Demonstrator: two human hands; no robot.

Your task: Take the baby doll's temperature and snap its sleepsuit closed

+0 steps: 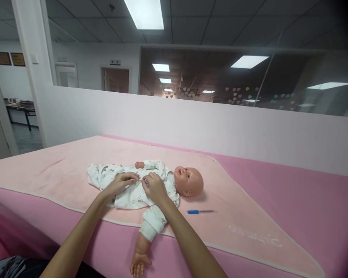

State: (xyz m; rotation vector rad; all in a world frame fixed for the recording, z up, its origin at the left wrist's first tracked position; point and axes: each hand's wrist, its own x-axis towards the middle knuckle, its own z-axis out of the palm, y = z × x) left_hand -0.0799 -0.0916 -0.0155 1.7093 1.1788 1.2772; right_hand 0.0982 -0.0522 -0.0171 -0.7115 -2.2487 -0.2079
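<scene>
A baby doll (188,180) lies on its back on a light pink blanket (60,173), head to the right, dressed in a white patterned romper (130,199). Both of my hands rest on its chest. My left hand (120,183) pinches the romper's front edge with its fingers closed. My right hand (155,187) is closed on the fabric right beside it, near the collar. One doll arm (142,247) hangs over the blanket's near edge.
A blue pen (200,211) lies on the blanket to the right of the doll's head. The blanket covers a pink padded table (292,193) set against a low white wall. An open doorway is at the far left.
</scene>
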